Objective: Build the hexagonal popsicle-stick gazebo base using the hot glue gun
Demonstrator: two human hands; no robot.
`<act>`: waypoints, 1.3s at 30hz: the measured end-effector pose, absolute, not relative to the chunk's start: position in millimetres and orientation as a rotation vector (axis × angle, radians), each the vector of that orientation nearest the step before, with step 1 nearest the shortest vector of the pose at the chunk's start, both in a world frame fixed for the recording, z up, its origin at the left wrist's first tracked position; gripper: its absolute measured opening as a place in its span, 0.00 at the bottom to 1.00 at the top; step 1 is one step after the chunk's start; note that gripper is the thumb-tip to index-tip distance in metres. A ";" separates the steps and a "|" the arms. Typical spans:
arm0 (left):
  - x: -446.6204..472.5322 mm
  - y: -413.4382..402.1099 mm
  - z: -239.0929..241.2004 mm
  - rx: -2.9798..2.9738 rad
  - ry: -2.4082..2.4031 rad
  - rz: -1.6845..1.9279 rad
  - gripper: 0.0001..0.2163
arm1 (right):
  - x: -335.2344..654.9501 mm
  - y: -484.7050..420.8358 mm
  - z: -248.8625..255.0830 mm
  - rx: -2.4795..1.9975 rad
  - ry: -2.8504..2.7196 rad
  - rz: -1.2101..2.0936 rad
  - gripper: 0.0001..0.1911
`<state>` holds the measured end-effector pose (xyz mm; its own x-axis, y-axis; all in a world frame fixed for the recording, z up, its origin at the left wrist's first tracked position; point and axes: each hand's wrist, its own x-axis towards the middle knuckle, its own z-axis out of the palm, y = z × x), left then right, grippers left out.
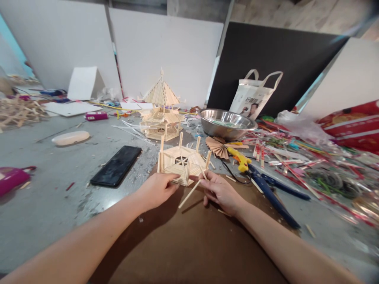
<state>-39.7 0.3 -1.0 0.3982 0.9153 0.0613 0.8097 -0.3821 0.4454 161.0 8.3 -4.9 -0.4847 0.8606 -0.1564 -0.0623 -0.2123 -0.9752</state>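
Note:
A six-sided base [170, 167] built of thin wooden sticks stands on a brown board [189, 240], with short posts rising at its corners. At its front left edge, my left hand [160, 189] grips the rim between thumb and fingers; some fingertips are hidden. My right hand [220, 191] is closed at the front right, pinching loose thin wooden sticks [189, 195] that cross at the fingertips. One stick slants down toward the board. Just behind the base is a tiered stick pavilion [162, 94] with a pointed roof.
To the left lie a black phone [116, 166], a white oval case [71, 138] and a purple tool [14, 179]. A steel bowl [227, 124] stands behind. Blue-handled pliers [269, 189], a yellow glue gun [239, 158] and tangled craft scraps [310, 165] fill the right.

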 end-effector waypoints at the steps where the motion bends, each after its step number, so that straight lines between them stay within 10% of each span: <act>1: -38.3 0.5 -1.2 2.311 1.480 0.451 0.17 | 160.4 8.0 -4.7 -0.978 -1.373 1.787 0.09; 39: -38.9 -4.2 2.9 2.067 1.572 0.512 0.11 | 174.2 18.7 -2.3 -1.168 -1.062 1.573 0.05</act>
